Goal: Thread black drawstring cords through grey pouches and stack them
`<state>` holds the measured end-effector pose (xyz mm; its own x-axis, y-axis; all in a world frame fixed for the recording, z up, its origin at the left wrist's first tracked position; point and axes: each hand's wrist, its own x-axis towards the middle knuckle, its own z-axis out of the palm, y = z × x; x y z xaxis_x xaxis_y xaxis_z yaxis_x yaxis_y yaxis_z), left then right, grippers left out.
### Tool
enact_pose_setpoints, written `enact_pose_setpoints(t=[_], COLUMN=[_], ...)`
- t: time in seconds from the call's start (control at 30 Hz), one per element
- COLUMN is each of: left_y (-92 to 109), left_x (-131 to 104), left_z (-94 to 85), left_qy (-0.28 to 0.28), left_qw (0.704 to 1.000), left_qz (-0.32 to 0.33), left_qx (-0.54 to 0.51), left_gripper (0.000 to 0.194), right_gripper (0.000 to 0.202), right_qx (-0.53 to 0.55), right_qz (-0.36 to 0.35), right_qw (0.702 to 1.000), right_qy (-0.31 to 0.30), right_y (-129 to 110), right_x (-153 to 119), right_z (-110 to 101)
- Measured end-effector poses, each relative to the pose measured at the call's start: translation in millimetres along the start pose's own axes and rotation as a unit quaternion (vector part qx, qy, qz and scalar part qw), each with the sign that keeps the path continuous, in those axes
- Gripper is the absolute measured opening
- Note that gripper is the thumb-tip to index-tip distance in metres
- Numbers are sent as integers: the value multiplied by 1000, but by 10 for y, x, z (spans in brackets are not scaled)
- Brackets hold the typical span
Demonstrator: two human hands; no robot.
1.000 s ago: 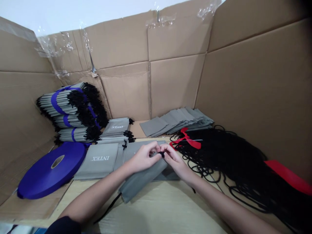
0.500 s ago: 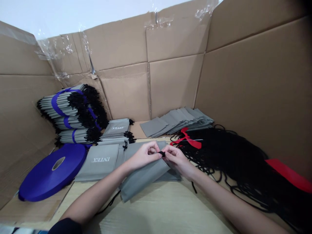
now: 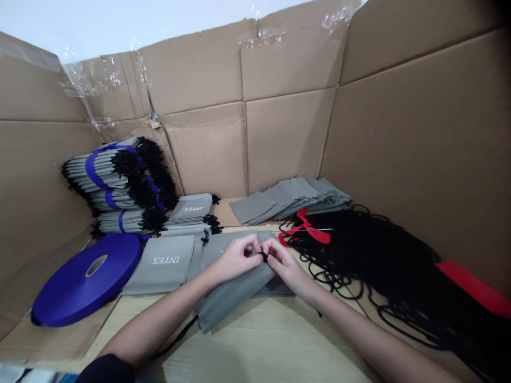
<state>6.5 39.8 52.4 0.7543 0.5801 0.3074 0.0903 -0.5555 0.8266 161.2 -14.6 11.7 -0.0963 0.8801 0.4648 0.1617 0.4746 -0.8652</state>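
Note:
A grey drawstring pouch [image 3: 235, 298] hangs at a slant below my two hands. Black cord [image 3: 264, 256] is bunched at its upper corner, pinched between the fingertips of my left hand [image 3: 240, 259] and my right hand [image 3: 282, 260]. Both hands are closed and almost touch there; whether the cord is knotted is too small to tell. Another end of cord [image 3: 184, 331] trails from the pouch's lower left side. Behind my hands lie more grey pouches [image 3: 215, 246], partly covered. A finished-looking pouch [image 3: 159, 266] printed INTEX lies flat to the left.
At left stand bundles of pouches [image 3: 115, 175] tied with purple ribbon, and a large purple ribbon roll [image 3: 72, 284]. Loose grey pouches [image 3: 291, 197] fan out at the back. Black cords [image 3: 383, 260] with a red tie [image 3: 315, 234] heap up at right. Cardboard walls [image 3: 199, 74] enclose the table [image 3: 255, 346].
My right hand has shifted slightly left, closer against my left hand. The bunched cord has moved a little left and down between the fingertips.

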Motion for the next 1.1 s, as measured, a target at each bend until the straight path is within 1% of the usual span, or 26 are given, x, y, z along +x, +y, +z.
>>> enact_pose_setpoints(t=[0.1, 0.27, 0.33, 0.43, 0.5, 0.7, 0.8, 0.9, 1.0, 1.1], left_y=[-13, 44, 70, 79, 69, 50, 56, 83, 129, 167], left_x=[-20, -48, -48, -34, -23, -34, -56, -85, -116, -130], left_z=[32, -5, -28, -44, -40, 12, 49, 85, 108, 111], left_qy=[9, -17, -20, -4, 12, 51, 55, 44, 10, -21], left_qw=[999, 992, 992, 997, 999, 997, 997, 991, 977, 962], left_qz=[15, 65, 75, 53, 35, 22, 14, 4, -17, -30], left_qx=[47, 103, 97, 52, 37, 53, 59, 122, 213, 271], left_gripper=[3, 7, 7, 1, 4, 5, 4, 3, 6, 8], right_gripper=[26, 28, 26, 21, 19, 16, 15, 15, 14, 14], right_qx=[-9, 7, 13, 26, 25, -33, -79, -107, -117, -116], right_qz=[4, 22, 17, 7, -1, -10, -13, -23, -25, -27], right_qw=[1000, 1000, 1000, 999, 998, 994, 991, 988, 988, 989], right_qy=[-5, -2, -4, 26, 54, 105, 111, 104, 93, 87], right_y=[28, 25, -9, -59, -74, -64, -58, -56, -58, -56], right_x=[-26, -32, -20, -4, -3, -39, -57, -71, -89, -103], right_z=[37, 53, 46, 33, 29, 67, 103, 137, 165, 183])
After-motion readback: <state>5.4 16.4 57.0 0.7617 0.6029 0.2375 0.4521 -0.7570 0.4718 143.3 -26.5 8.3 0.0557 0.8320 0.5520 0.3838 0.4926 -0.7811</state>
